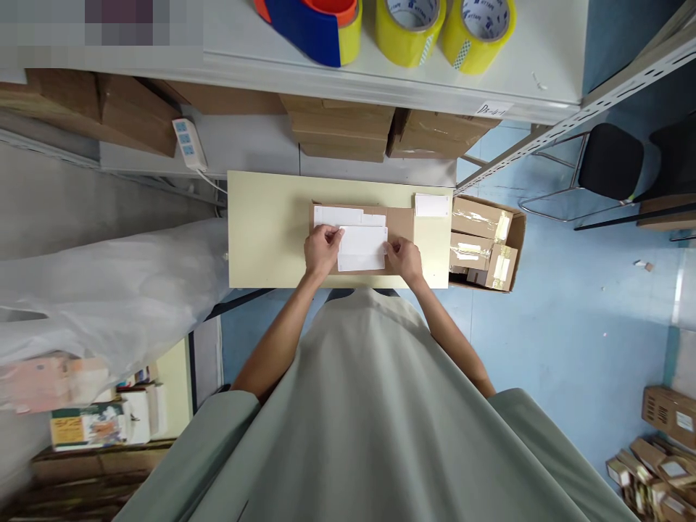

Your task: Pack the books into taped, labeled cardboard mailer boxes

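Note:
My left hand (pixel 322 251) pinches the left edge of a flat white piece (pixel 362 250), which looks like a card or a thin box; I cannot tell which. Fingers closed, my right hand (pixel 403 259) is at the same piece's right edge. Beneath it lies a brown cardboard piece (pixel 401 222) on the pale yellow table (pixel 266 239). More white pieces (pixel 338 216) rest on the cardboard, partly covered by the one in my hands. At the table's back right corner is a small white stack (pixel 432 205).
Tape rolls (pixel 478 36) and a blue-and-orange tape dispenser (pixel 320 32) stand on the shelf (pixel 272 69) above. An open carton (pixel 516 246) of smaller boxes adjoins the table's right end. A power strip (pixel 190 145) lies behind; plastic sheeting (pixel 135 283) hangs at left.

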The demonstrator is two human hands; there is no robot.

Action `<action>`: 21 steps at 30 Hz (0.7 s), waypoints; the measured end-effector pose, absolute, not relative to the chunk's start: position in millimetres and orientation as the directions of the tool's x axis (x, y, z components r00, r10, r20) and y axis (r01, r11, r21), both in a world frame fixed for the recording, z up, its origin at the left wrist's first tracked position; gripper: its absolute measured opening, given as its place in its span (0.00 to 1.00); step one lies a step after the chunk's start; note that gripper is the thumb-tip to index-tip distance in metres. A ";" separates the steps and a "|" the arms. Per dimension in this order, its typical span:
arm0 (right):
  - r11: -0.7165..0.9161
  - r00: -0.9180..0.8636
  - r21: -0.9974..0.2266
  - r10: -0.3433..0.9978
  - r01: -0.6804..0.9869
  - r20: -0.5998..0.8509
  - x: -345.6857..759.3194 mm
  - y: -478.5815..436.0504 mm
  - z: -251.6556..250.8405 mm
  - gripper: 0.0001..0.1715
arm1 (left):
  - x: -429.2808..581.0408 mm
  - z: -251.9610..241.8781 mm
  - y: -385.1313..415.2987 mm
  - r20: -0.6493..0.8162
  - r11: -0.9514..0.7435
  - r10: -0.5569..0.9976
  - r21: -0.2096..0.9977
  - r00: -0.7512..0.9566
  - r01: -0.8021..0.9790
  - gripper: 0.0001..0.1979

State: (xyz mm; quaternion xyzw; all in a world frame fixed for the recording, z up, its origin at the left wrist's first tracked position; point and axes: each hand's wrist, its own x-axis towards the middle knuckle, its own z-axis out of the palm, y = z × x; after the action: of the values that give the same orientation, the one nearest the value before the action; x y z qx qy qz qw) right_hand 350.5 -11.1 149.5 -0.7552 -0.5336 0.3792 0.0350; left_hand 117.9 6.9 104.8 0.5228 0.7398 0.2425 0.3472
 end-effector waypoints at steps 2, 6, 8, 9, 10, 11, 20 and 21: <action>-0.425 0.145 -0.435 0.827 0.794 -0.544 349.6 -9.6 150.6 0.13 | 118.7 103.8 7.1 -0.259 0.336 0.942 0.711 -0.214 0.618 0.08; -0.426 0.157 -0.386 0.811 0.818 -0.563 347.4 -7.2 153.5 0.14 | 121.3 102.6 6.8 -0.258 0.338 0.941 0.679 -0.219 0.651 0.08; -0.427 0.163 -0.368 0.806 0.826 -0.570 345.7 -6.3 155.3 0.15 | 122.3 102.3 6.3 -0.245 0.325 0.946 0.667 -0.214 0.671 0.09; -0.427 0.166 -0.359 0.803 0.830 -0.573 344.9 -5.8 156.3 0.15 | 122.6 102.1 6.0 -0.240 0.317 0.948 0.663 -0.209 0.679 0.10; -0.429 0.170 -0.349 0.799 0.833 -0.577 344.0 -5.2 157.3 0.15 | 122.8 102.0 5.8 -0.237 0.312 0.950 0.659 -0.205 0.684 0.10; -0.429 0.172 -0.340 0.796 0.837 -0.581 343.1 -4.7 158.2 0.15 | 122.9 101.9 5.7 -0.237 0.310 0.950 0.657 -0.202 0.687 0.10; -0.438 0.199 -0.289 0.779 0.851 -0.594 338.2 -2.8 157.5 0.15 | 123.7 103.3 5.8 -0.252 0.306 0.950 0.640 -0.183 0.705 0.09; -0.437 0.204 -0.280 0.779 0.855 -0.593 337.7 -2.7 156.6 0.15 | 124.1 103.4 5.7 -0.250 0.303 0.951 0.635 -0.182 0.711 0.09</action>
State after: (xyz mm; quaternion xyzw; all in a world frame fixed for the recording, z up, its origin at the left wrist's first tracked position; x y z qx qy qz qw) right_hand 337.7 -2.7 156.6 -0.7741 -0.5275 0.3457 -0.0548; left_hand 124.1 5.7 103.4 0.5582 0.7443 0.1927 0.3121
